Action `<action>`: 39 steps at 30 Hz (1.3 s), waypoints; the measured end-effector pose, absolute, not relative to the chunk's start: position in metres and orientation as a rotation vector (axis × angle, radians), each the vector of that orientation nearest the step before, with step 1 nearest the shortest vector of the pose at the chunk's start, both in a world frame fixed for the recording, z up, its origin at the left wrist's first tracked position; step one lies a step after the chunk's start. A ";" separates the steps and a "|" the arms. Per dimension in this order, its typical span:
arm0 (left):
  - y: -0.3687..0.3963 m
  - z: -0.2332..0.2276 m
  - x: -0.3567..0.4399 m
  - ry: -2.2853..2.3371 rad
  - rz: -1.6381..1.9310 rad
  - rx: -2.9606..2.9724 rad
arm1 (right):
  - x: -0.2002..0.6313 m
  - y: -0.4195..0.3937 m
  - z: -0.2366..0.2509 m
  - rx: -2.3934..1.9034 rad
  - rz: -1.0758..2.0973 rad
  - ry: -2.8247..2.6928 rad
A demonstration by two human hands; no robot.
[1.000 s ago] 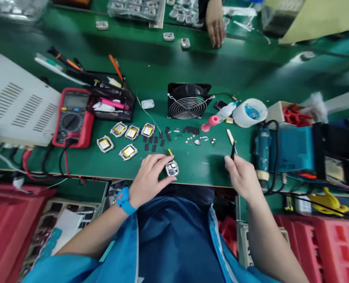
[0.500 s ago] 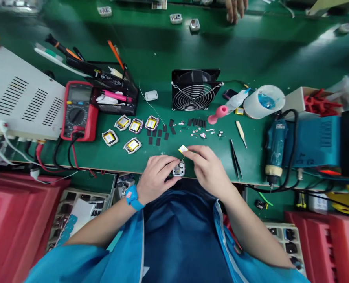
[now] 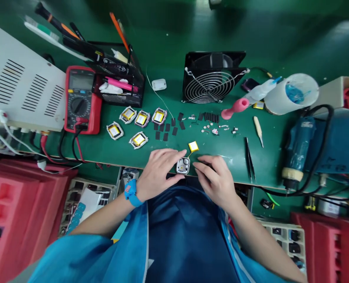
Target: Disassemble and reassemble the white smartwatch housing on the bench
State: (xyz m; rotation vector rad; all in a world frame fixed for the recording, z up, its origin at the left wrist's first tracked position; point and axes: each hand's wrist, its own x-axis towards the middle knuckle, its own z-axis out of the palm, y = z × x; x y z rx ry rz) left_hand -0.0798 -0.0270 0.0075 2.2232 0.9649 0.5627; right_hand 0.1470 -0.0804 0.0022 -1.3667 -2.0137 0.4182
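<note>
Working at the green table (image 3: 236,157), the left hand (image 3: 161,169) grasps the uncovered small case (image 3: 182,166) by its edge, near the table's front. The right hand (image 3: 217,177) is curled beside it (I cannot tell if it pinches something). The yellow battery (image 3: 193,146) lies just beyond, its thin wire (image 3: 189,155) reaching toward the case. Probably the step is work inside the case; the next move calls for gentle fingers around this wire.
</note>
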 end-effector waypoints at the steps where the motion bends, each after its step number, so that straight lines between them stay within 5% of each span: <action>1: -0.027 0.007 -0.081 0.948 0.568 2.208 | 0.147 -0.086 0.002 -1.370 0.425 -1.989; 39: -0.019 0.010 -0.073 0.862 0.679 2.232 | 0.151 -0.088 0.013 -1.348 0.427 -1.849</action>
